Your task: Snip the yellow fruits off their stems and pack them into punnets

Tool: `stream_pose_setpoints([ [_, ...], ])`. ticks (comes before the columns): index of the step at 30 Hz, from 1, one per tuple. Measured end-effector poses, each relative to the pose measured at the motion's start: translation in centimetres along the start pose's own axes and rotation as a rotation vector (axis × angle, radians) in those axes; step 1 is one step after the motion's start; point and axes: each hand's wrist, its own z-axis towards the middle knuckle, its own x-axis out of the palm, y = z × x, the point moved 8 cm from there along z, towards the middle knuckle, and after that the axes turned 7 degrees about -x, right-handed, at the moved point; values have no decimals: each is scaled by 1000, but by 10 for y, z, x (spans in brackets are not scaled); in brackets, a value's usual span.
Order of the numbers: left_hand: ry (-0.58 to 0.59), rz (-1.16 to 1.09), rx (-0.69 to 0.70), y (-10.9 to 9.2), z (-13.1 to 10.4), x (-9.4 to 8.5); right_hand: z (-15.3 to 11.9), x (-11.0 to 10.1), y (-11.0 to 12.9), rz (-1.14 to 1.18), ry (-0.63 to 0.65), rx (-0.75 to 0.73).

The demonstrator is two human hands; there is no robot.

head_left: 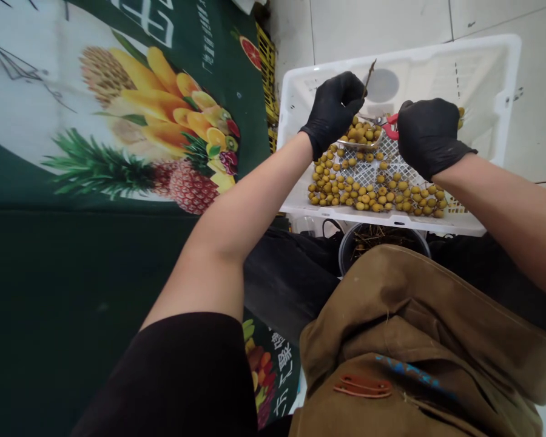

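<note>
My left hand [337,110], in a black glove, pinches a thin brown stem [369,79] that points upward above the crate. In my right hand [430,135], also gloved in black, are red-handled clippers [391,126], their metal tip close below the left fingers. Under the clippers sits a small clear tray [361,144] with round yellow-brown fruits [363,130]. Many more loose fruits [368,199] lie along the near side and left part of the white plastic crate [400,54].
Below the crate's near edge stands a dark bucket [344,252] holding cut twigs [377,233]. A green printed cloth with fruit pictures [73,255] hangs at the left, beside yellow crates [266,79]. A brown apron [391,303] covers my lap.
</note>
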Motion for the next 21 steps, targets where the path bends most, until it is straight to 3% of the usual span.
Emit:
stream_pose_setpoints([
  [4,-89,-33,117,1,-4,-13,-2,-9,-12,34,-37,45],
  [5,-55,-18,162,1,-7,-13,-3,-11,-16,27,-33,61],
  [7,136,66,209,6,-17,-5,-8,-15,-24,-6,-7,94],
  [10,522,263,135,27,-38,24,-12,-17,-38,-58,33,134],
  [12,641,410,52,41,-50,41,-13,-17,-43,-57,24,131],
  [17,765,582,38,43,-83,103,-14,-13,-37,-64,57,84],
  [21,715,661,63,32,-103,140,-15,-9,-28,-117,138,73],
])
